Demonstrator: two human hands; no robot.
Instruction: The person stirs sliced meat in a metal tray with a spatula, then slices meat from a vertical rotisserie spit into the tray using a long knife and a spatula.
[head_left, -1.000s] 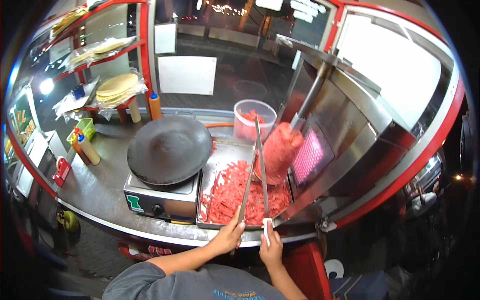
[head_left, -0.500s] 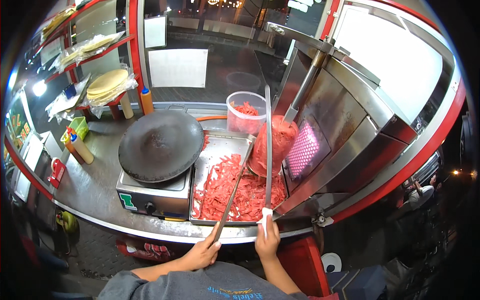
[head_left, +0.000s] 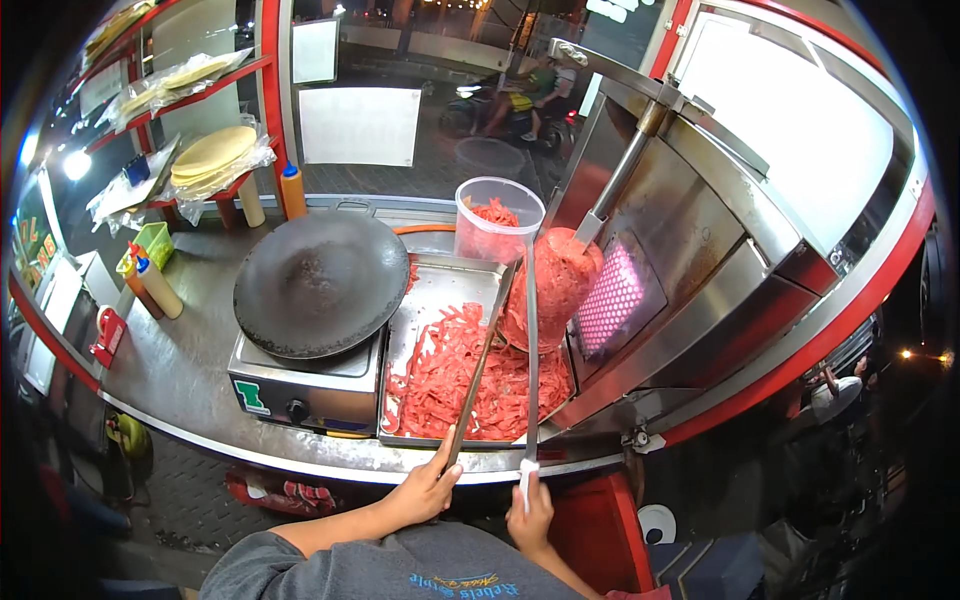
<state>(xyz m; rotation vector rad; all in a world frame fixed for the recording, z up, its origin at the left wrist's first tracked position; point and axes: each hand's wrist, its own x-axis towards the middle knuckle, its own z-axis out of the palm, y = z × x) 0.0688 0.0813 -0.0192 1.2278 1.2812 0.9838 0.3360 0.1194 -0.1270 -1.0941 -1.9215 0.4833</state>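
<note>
My left hand [head_left: 424,490] is closed around a long, narrow metal tool [head_left: 474,390], shaped like tongs, whose far end reaches the left side of the meat cone. My right hand [head_left: 530,515] grips the white handle of a long knife [head_left: 532,380]. The blade points away from me and passes in front of the reddish meat cone [head_left: 565,275] on its upright spit [head_left: 630,155]; whether its edge touches the meat I cannot tell. Below lies a metal tray [head_left: 425,285] with a heap of shaved meat strips [head_left: 445,370].
Left of the tray, a black domed pan [head_left: 318,285] sits on a burner [head_left: 300,390]. A clear tub [head_left: 497,235] with meat strips stands behind. The grill's glowing panel [head_left: 612,295] is beside the cone. Sauce bottles [head_left: 160,290] and shelved flatbreads [head_left: 212,155] are at left.
My right hand and the knife have drawn back toward me, the tip dropping lower along the cone. My left hand and its tool have shifted slightly right. A motorbike has appeared outside.
</note>
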